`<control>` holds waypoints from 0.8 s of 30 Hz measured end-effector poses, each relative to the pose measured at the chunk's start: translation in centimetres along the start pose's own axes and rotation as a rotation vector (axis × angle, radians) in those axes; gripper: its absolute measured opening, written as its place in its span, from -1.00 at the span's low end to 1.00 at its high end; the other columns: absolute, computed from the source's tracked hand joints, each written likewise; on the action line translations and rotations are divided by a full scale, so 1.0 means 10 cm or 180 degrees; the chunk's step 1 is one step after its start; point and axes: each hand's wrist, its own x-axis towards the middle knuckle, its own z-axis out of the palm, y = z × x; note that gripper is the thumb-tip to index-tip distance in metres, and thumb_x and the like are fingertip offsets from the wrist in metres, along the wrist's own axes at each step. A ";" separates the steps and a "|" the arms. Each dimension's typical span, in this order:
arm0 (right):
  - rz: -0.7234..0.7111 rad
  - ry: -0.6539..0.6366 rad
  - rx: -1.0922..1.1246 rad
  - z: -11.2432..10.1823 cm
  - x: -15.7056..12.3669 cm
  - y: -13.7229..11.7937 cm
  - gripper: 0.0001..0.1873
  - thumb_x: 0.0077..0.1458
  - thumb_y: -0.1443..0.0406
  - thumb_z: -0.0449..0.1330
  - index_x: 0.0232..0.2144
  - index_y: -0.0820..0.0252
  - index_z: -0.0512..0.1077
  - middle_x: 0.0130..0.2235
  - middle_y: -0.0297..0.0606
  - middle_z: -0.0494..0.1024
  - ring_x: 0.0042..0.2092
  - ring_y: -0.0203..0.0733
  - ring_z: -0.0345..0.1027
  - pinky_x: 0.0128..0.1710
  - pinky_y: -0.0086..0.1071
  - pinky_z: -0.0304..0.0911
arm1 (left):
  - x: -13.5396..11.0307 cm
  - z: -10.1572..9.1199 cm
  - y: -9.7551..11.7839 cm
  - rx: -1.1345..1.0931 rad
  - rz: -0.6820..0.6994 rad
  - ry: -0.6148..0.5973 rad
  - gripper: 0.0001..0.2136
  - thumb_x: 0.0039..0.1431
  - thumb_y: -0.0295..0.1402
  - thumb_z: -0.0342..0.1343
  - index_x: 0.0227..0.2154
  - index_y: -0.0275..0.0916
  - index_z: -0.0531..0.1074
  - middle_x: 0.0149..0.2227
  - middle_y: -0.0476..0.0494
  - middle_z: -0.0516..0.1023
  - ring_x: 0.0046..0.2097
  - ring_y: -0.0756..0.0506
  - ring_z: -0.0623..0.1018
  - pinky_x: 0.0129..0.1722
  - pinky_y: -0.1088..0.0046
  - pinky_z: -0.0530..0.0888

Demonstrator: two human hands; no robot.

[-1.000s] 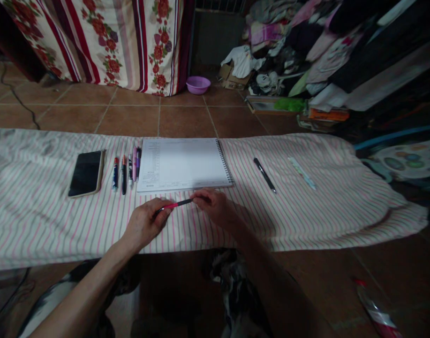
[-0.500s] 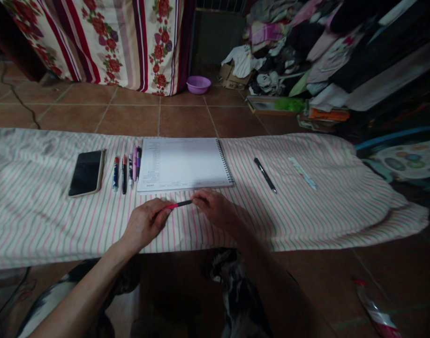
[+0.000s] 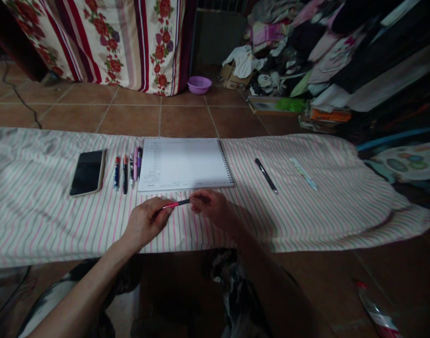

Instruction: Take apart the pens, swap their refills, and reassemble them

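My left hand (image 3: 146,223) and my right hand (image 3: 214,206) hold a red and black pen (image 3: 176,204) between them, level, just above the striped cloth (image 3: 42,220). The left fingers pinch the red end and the right fingers pinch the black end. Just beyond the pen lies an open spiral notebook (image 3: 184,164) with a blank page up.
Left of the notebook lie several pens in a row (image 3: 126,169) and a dark phone (image 3: 87,172). To its right rest a black pen (image 3: 266,175) and a pale strip (image 3: 304,173). A purple bowl (image 3: 199,85), a flowered curtain and piled clothes stand beyond on the tiled floor.
Both hands stay on the pen. My right hand has slid slightly left along it, so a little less of the pen shows between the hands.
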 end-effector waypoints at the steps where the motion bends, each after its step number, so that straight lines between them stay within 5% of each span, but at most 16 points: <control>1: 0.0179 -0.0019 0.0288 0.03 0.00 0.00 -0.83 0.02 0.21 0.15 -0.41 0.21 0.41 -0.54 -0.36 0.50 -0.51 -0.33 0.40 -0.49 -0.48 0.27 | 0.00 0.01 0.00 0.0032 0.0026 0.0030 -0.78 0.17 -0.30 -0.01 -0.18 -0.16 0.45 -0.28 -0.10 0.53 -0.21 -0.07 0.49 -0.20 0.43 0.37; 5: 0.0406 0.0111 0.1141 0.10 0.03 0.01 -0.82 -0.05 0.21 0.21 -0.43 0.22 0.41 -0.55 -0.35 0.53 -0.52 -0.31 0.44 -0.48 -0.46 0.36 | 0.01 0.00 0.02 0.0065 0.0127 0.0363 -0.79 0.10 -0.31 0.08 -0.20 -0.16 0.47 -0.29 -0.11 0.54 -0.21 -0.08 0.48 -0.19 0.43 0.37; 8: 0.0390 0.0373 0.1476 0.12 0.07 -0.01 -0.80 -0.08 0.20 0.24 -0.46 0.24 0.41 -0.56 -0.35 0.54 -0.51 -0.31 0.45 -0.45 -0.45 0.39 | 0.05 -0.05 0.09 -0.0239 -0.0133 0.1069 -0.67 -0.03 -0.32 0.21 -0.14 -0.16 0.44 -0.25 -0.11 0.51 -0.19 -0.07 0.47 -0.15 0.43 0.36; 11: 0.0486 0.0720 0.1736 0.12 0.09 -0.05 -0.77 -0.14 0.19 0.29 -0.47 0.25 0.42 -0.55 -0.35 0.54 -0.49 -0.29 0.47 -0.42 -0.42 0.42 | 0.09 -0.09 0.17 -0.1357 -0.0896 0.1903 -0.56 -0.09 -0.33 0.25 -0.08 -0.15 0.37 -0.24 -0.07 0.46 -0.33 0.02 0.45 -0.33 0.53 0.40; 13: 0.0525 0.0904 0.1817 0.14 0.10 -0.07 -0.75 -0.15 0.18 0.30 -0.46 0.25 0.43 -0.53 -0.34 0.54 -0.47 -0.28 0.47 -0.39 -0.41 0.43 | 0.11 -0.06 0.22 -0.2378 -0.1239 0.2118 -0.62 -0.14 -0.35 0.28 -0.18 -0.19 0.40 -0.39 0.01 0.43 -0.42 0.06 0.43 -0.46 0.60 0.38; 15: 0.0544 0.0967 0.1799 0.19 0.10 -0.09 -0.75 -0.14 0.17 0.29 -0.45 0.24 0.43 -0.52 -0.33 0.55 -0.46 -0.28 0.48 -0.38 -0.40 0.43 | 0.13 -0.01 0.27 -0.3316 -0.1589 0.1791 -0.71 -0.16 -0.37 0.30 -0.31 -0.24 0.42 -0.51 0.05 0.41 -0.56 0.10 0.38 -0.61 0.64 0.31; 18: 0.0527 0.0885 0.1689 0.30 0.09 -0.10 -0.76 -0.12 0.17 0.27 -0.45 0.23 0.43 -0.54 -0.34 0.54 -0.48 -0.27 0.48 -0.38 -0.39 0.43 | 0.15 0.07 0.32 -0.4311 -0.1798 0.1009 -0.83 -0.08 -0.43 0.25 -0.39 -0.36 0.45 -0.55 -0.05 0.45 -0.55 0.09 0.42 -0.56 0.64 0.38; 24: 0.0353 0.0642 0.1365 0.43 0.08 -0.08 -0.78 -0.07 0.17 0.22 -0.42 0.21 0.41 -0.55 -0.34 0.55 -0.48 -0.24 0.49 -0.39 -0.38 0.42 | 0.21 0.12 0.29 -0.5125 -0.2463 0.1149 -0.91 0.05 -0.59 0.09 -0.41 -0.45 0.49 -0.55 -0.14 0.50 -0.53 0.07 0.48 -0.46 0.64 0.47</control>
